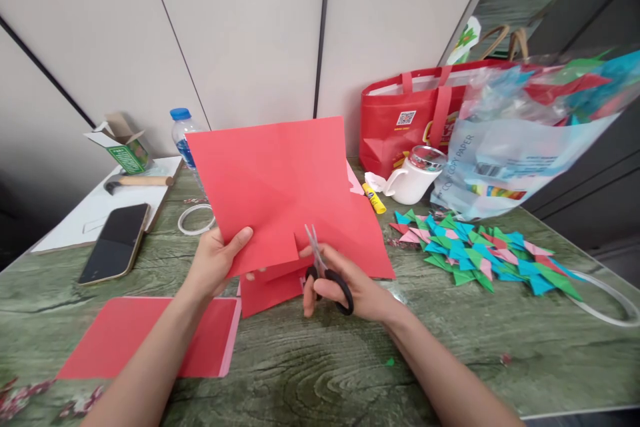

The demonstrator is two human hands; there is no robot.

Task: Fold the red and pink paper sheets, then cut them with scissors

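My left hand [217, 260] pinches the lower left edge of a large red paper sheet [280, 180], held upright above the green wood-grain table [320, 360]. My right hand [345, 287] grips black-handled scissors [325, 267], blades pointing up into a cut at the sheet's bottom edge. A partly cut red flap [270, 287] hangs below the sheet between my hands.
A stack of red and pink paper [150, 337] lies front left. A phone [116, 242], hammer [137, 181], small box [123, 143], water bottle [183, 133] and tape ring [193, 219] sit at left. Right: glue stick [374, 198], white mug [415, 177], red bag [410, 117], plastic paper pack [520, 147], several folded paper pieces [480, 253].
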